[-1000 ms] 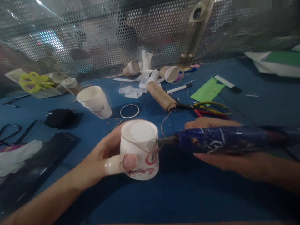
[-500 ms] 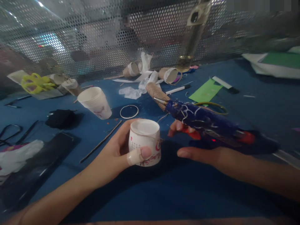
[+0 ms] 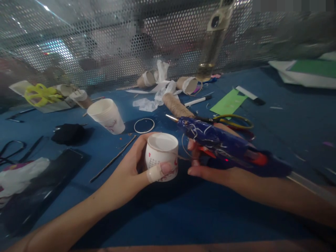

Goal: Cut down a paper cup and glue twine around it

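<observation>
My left hand (image 3: pixel 139 162) is wrapped round a short white paper cup (image 3: pixel 163 157) with red print, its open top facing up; a plaster-like band circles the thumb. My right hand (image 3: pixel 204 164) holds a dark blue glue gun (image 3: pixel 217 140) strewn with glue strings, a small red light glowing on its side. Its metal nozzle points left, above and just right of the cup's rim, not touching it. A clear glue stick (image 3: pixel 307 185) sticks out of the gun's back. Thumb and a fingertip of my right hand lie close to the twine at the cup's right side.
Behind the cup lie a white ring (image 3: pixel 144 125), a stack of paper cups (image 3: pixel 106 115) and a roll of twine (image 3: pixel 175 105). Yellow-handled scissors (image 3: pixel 236 121) and a green sheet (image 3: pixel 228 101) are at right. A thin stick (image 3: pixel 112 159) and a black pouch (image 3: pixel 68 133) lie left. A perforated metal screen (image 3: pixel 110 52) stands behind.
My right hand and the glue gun have moved left, closer to the cup. The cup has turned slightly in my left hand.
</observation>
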`<state>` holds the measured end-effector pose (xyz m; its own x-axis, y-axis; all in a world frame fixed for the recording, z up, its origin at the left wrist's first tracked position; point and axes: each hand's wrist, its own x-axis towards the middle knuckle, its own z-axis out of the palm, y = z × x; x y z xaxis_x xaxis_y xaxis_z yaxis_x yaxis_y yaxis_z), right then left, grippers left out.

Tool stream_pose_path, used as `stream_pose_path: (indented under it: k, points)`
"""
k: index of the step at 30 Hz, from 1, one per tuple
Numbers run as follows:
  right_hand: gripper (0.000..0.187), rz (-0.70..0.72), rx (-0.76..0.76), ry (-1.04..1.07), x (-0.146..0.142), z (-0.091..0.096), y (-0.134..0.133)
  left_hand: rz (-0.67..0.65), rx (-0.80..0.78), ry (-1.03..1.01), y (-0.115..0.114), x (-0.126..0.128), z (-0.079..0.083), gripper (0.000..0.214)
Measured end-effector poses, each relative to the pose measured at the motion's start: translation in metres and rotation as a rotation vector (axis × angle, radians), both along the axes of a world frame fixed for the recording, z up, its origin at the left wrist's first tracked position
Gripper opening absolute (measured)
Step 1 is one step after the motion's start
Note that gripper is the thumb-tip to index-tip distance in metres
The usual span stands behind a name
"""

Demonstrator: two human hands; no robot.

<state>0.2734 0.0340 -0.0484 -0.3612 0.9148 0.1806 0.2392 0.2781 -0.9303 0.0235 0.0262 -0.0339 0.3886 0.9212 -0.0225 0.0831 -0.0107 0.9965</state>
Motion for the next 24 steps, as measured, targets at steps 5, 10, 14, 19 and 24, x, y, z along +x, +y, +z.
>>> stream_pose_path:
  k: [5, 10, 14, 19, 24]
  points:
    - [0.023, -0.131, 0.043, 0.029, -0.0013, 0.0052, -0.0053, 0.000, 0.032, 0.079, 0.0003, -0.0021, 0.0008, 0.046]
    - [0.027, -0.156, -0.005, 0.087, -0.0034, 0.0036, -0.0075, 0.017, 0.016, 0.104, 0.0004, -0.0014, 0.0020, 0.052]
    - [0.031, -0.182, 0.086, 0.081, -0.0037, 0.0035, -0.0076, 0.013, 0.025, 0.116, 0.0021, -0.0020, 0.0024, 0.049]
    - [0.015, -0.255, 0.223, -0.051, -0.0039, 0.0094, -0.0077, 0.032, 0.032, 0.141, 0.0027, -0.0037, 0.0000, 0.055]
    - [0.026, -0.239, 0.272, -0.028, -0.0019, 0.0036, -0.0089, 0.076, 0.008, 0.109, 0.0014, -0.0033, -0.0032, 0.063]
